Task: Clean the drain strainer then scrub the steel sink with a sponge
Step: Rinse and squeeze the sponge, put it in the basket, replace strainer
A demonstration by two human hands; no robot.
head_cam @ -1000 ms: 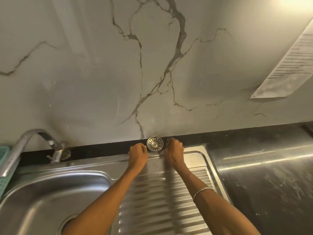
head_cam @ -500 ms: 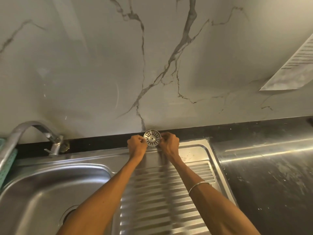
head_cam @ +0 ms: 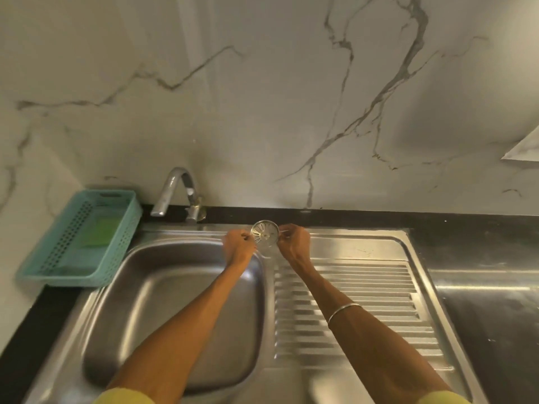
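Note:
The round steel drain strainer (head_cam: 265, 231) is held up on edge between both hands, its slotted face toward me, above the sink's back rim. My left hand (head_cam: 238, 248) pinches its left edge and my right hand (head_cam: 294, 242) pinches its right edge. Below lies the steel sink (head_cam: 140, 258) with its basin on the left and the ribbed drainboard (head_cam: 355, 304) on the right. A green sponge (head_cam: 100, 231) lies inside a teal basket (head_cam: 52, 275) left of the sink. My left forearm hides the drain hole.
A curved steel faucet (head_cam: 175, 188) stands at the sink's back rim, left of the strainer. A marble wall rises behind. Dark counter (head_cam: 490, 287) runs to the right of the drainboard. A sheet of paper (head_cam: 525, 147) hangs on the wall at far right.
My view has swung left and down, bringing the basin, faucet and basket into sight. Both hands have carried the strainer left from the drainboard's back rim toward the basin corner.

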